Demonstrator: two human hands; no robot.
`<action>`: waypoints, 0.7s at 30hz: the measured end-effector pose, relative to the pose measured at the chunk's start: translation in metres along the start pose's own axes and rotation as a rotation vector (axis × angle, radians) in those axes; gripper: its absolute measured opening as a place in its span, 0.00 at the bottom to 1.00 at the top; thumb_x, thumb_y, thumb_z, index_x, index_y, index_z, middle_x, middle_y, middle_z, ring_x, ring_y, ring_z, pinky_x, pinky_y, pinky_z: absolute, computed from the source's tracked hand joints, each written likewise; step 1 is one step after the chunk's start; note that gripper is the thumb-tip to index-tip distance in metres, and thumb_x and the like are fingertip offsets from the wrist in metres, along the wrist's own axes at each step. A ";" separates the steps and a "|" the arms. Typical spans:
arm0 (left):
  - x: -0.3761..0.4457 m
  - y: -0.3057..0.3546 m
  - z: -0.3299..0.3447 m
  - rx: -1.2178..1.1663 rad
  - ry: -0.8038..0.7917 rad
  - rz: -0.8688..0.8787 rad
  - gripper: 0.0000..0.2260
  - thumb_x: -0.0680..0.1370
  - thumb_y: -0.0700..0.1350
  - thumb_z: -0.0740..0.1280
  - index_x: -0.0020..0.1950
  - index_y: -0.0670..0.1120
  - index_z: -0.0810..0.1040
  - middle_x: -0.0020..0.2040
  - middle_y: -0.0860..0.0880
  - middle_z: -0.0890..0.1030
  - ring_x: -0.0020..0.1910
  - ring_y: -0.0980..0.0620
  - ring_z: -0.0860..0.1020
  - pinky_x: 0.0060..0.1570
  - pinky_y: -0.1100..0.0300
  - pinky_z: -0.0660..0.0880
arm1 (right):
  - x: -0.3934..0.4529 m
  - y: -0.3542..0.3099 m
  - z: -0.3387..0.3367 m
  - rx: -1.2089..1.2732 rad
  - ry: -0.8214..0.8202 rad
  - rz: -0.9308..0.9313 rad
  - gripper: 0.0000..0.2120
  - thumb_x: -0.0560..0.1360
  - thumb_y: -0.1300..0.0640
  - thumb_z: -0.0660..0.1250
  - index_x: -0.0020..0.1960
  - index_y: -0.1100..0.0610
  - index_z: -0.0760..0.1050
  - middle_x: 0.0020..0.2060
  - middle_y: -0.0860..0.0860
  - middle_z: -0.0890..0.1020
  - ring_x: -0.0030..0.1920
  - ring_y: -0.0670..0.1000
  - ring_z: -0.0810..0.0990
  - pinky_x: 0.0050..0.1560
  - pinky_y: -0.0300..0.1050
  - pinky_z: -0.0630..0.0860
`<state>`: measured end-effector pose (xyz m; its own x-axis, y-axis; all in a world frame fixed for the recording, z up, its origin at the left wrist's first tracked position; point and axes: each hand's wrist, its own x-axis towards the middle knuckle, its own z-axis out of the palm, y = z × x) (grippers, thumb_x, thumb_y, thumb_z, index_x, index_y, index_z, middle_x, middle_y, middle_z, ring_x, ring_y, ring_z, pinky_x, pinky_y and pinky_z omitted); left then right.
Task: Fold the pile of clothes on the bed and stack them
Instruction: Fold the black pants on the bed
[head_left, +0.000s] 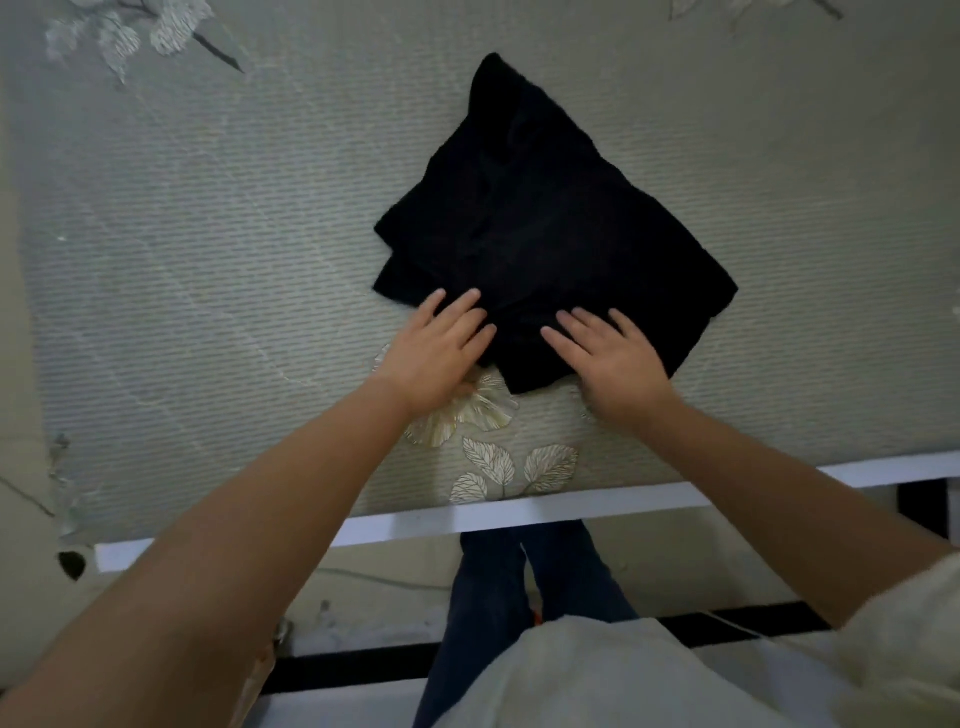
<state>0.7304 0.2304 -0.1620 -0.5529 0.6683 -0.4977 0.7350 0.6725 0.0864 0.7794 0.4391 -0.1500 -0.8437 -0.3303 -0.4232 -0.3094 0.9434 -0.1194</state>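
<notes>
- One black garment (545, 228) lies folded on the bed (208, 234), just right of the frame's centre, with a pointed corner reaching toward the top of the frame.
- Both hands rest flat on the garment's near edge. The left hand (434, 353) sits at its lower left corner, with the fingers (462, 312) spread and straight, gripping nothing.
- The right hand (615, 358) lies palm down on the lower right part of the cloth, its fingers also spread and loose, pinching no fabric.
- The bed cover is pale grey-green with a ribbed weave. A printed flower (483, 405) and leaves (519, 465) show between the two wrists, partly hidden under the left hand.
- More leaf print (124, 36) shows at the upper left of the frame.
- A white bed edge (467, 517) runs across the lower middle of the frame.
- Below it are the person's dark trousers (519, 587) and a light shirt (649, 675) at the bottom right.
- Nothing lies on top of the garment except the hands.
</notes>
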 end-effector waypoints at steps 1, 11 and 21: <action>0.006 0.012 0.000 -0.004 0.030 0.001 0.31 0.78 0.56 0.57 0.75 0.44 0.50 0.76 0.44 0.52 0.75 0.47 0.43 0.71 0.49 0.38 | -0.010 0.009 -0.002 -0.012 0.118 -0.024 0.23 0.70 0.68 0.61 0.65 0.61 0.72 0.62 0.61 0.75 0.62 0.59 0.75 0.62 0.60 0.69; 0.047 0.038 0.001 0.006 0.162 0.041 0.20 0.79 0.40 0.50 0.71 0.40 0.64 0.72 0.39 0.64 0.72 0.44 0.62 0.69 0.50 0.61 | -0.023 0.028 0.024 0.042 0.487 -0.032 0.16 0.61 0.68 0.66 0.48 0.61 0.83 0.45 0.57 0.85 0.46 0.57 0.84 0.38 0.53 0.81; 0.023 0.045 -0.077 0.048 0.461 0.179 0.19 0.69 0.37 0.54 0.49 0.38 0.83 0.47 0.41 0.84 0.46 0.44 0.83 0.37 0.52 0.80 | -0.050 0.036 -0.027 0.277 0.665 0.085 0.23 0.54 0.79 0.72 0.48 0.65 0.82 0.44 0.60 0.84 0.44 0.62 0.83 0.37 0.54 0.81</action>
<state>0.7205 0.2998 -0.1032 -0.5246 0.8502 -0.0440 0.8455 0.5263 0.0900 0.7988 0.4889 -0.1091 -0.9754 -0.1210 0.1841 -0.1830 0.9103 -0.3713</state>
